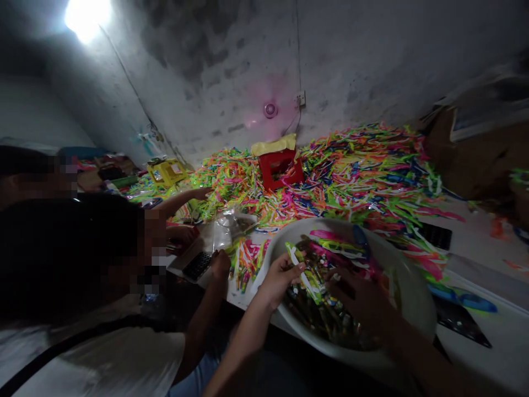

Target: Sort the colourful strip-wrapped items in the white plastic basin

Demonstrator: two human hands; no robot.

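My left hand [283, 279] is closed on a long, slim green-and-white plastic piece [303, 273], pinched between thumb and fingers over the left side of a big pale basin [419, 295]. To its right, my right hand [357, 295] reaches over the basin with bent fingers. It is dark and blurred, so whether it grips anything does not show. Inside the basin lie many small mixed parts [326, 320], dark and shiny. Longer pink and yellow-green plastic pieces [334, 242] rest along its far side.
A large heap of bright plastic pieces [359, 171] covers the table's back, around a red stool [281, 168]. A yellow stool [167, 172] stands farther left. People sit close on my left; a co-worker's hand [220, 263] is near a dark tray [198, 267]. A pink fan [270, 109] spins by the wall.
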